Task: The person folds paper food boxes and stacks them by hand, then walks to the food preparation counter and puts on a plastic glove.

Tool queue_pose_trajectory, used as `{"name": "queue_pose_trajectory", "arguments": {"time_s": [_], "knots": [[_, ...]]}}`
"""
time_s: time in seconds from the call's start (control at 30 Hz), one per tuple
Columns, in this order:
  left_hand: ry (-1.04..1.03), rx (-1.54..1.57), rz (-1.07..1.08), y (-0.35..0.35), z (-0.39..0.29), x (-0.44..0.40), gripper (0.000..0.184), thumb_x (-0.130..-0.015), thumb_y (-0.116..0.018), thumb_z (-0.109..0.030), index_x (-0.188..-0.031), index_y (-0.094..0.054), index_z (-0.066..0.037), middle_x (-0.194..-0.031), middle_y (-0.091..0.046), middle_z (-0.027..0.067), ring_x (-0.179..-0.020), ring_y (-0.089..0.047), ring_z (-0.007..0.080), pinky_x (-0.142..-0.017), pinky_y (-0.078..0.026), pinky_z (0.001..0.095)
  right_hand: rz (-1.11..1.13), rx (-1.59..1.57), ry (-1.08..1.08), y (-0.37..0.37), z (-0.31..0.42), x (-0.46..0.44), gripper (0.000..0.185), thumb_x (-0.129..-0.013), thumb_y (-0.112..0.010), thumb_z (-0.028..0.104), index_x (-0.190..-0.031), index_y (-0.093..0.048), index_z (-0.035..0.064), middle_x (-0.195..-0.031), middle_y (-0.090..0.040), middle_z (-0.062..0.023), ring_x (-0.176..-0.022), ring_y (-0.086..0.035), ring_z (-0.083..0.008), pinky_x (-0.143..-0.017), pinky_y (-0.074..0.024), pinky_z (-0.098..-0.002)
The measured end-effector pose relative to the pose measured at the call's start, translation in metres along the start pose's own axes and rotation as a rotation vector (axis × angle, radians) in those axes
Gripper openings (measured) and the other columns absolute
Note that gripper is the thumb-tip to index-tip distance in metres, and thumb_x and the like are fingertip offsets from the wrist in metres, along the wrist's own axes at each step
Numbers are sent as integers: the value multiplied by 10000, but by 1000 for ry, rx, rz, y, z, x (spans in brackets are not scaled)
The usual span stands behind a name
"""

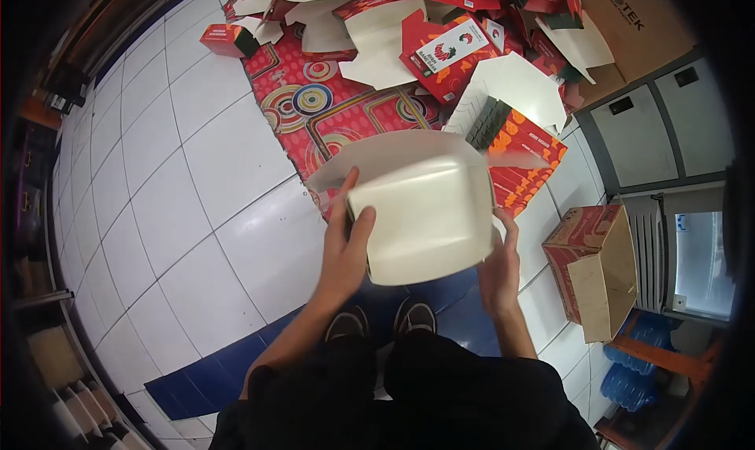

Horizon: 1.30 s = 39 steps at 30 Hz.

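Between my hands is a paperboard food box (429, 222), its plain cream inside facing up and a flap (377, 155) standing out at the far side, smeared by motion. My left hand (346, 242) grips the box's left wall, thumb on the near face and fingers behind. On the right wall, my right hand (499, 265) is closed round the edge, its fingers partly hidden. Just beyond the box lies a red, orange and dark green printed box (523, 147) with its cream lid (511, 88) up.
Several similar boxes (452, 53) are heaped on a red patterned mat (314, 104) ahead. An open brown carton (594, 269) stands at right, near blue water bottles (629, 383) and a grey cabinet (668, 120). White tiles (204, 214) spread left; my shoes (414, 316) are below.
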<state>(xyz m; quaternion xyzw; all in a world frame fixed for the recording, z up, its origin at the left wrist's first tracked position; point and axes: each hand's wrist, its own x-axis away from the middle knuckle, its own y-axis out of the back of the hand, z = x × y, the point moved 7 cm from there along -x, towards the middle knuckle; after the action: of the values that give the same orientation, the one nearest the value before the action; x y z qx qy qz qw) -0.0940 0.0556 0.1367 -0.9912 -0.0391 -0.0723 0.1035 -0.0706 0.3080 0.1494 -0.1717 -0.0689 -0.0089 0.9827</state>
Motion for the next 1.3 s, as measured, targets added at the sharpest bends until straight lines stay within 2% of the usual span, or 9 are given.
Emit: {"name": "queue_pose_trajectory", "arguments": {"time_s": [0.1,0.2,0.33,0.43,0.5,0.57,0.87,1.1,1.3], "knots": [[49,-13,67,4,-5,-18,562,-1075,-509,-248,-1546,-373,25,-1425,-543,171,-1282,-515,196,-1075,-398,324,-81,176,-161,-10,-7,-21,414,-1073,-456,487,-1282,-447,129,-1281,-495,-62,-1248,-462,-205,-1121,-348,-414],[82,-84,75,8,-5,-32,542,-1073,-509,-309,-1478,-464,49,-1362,-587,176,-1194,-567,214,-1002,-451,342,-116,241,-173,-1,-26,-44,343,-1095,-425,470,-1131,-457,131,-1099,-468,-21,-1074,-437,-122,-1021,-351,-324],[-149,-606,-4,27,4,-43,534,-1068,-516,-379,-1402,-547,37,-1255,-582,184,-1105,-583,281,-1000,-442,347,-188,329,-193,-1,-25,-70,258,-1086,-477,375,-1048,-439,123,-1020,-453,-18,-1019,-412,-116,-994,-337,-297],[-127,-475,-129,42,18,-41,495,-1073,-514,-377,-1360,-586,19,-1274,-565,168,-1142,-571,247,-1020,-430,341,-224,441,-148,-21,-10,-75,311,-1078,-491,359,-1185,-451,70,-1118,-527,-95,-1098,-477,-166,-1029,-362,-345],[71,-170,-180,49,44,-38,449,-1080,-508,-348,-1324,-606,17,-1240,-593,149,-1129,-583,215,-1013,-439,335,-230,505,-106,-28,-3,-77,356,-1076,-494,352,-1246,-449,43,-1166,-550,-133,-1125,-504,-190,-1037,-378,-362],[70,-168,-186,49,47,-36,428,-1080,-513,-329,-1317,-606,16,-1225,-611,140,-1122,-591,203,-1005,-447,333,-69,711,-96,-34,-5,-83,415,-1070,-508,313,-1346,-423,16,-1234,-565,-205,-1148,-552,-242,-1020,-427,-383],[94,-180,-229,54,58,-24,397,-1059,-546,-237,-1356,-587,24,-1253,-649,154,-1152,-609,200,-991,-473,311,71,722,-145,-23,-10,-91,391,-1048,-558,243,-1353,-473,15,-1137,-669,-218,-1052,-639,-253,-915,-497,-365],[121,-128,-240,55,61,-21,422,-1045,-541,-196,-1386,-569,50,-1309,-639,168,-1193,-605,222,-1043,-463,335,131,505,-329,-15,-17,-80,419,-1047,-531,136,-1432,-416,20,-1291,-631,-209,-1243,-559,-232,-1070,-413,-348],[68,-170,-247,59,68,-16,396,-1037,-563,-173,-1364,-595,48,-1302,-645,151,-1162,-613,207,-1027,-469,332,192,442,-415,-11,-17,-76,541,-1037,-547,163,-1537,-357,82,-1296,-637,-198,-1239,-581,-224,-1095,-416,-367]]}}
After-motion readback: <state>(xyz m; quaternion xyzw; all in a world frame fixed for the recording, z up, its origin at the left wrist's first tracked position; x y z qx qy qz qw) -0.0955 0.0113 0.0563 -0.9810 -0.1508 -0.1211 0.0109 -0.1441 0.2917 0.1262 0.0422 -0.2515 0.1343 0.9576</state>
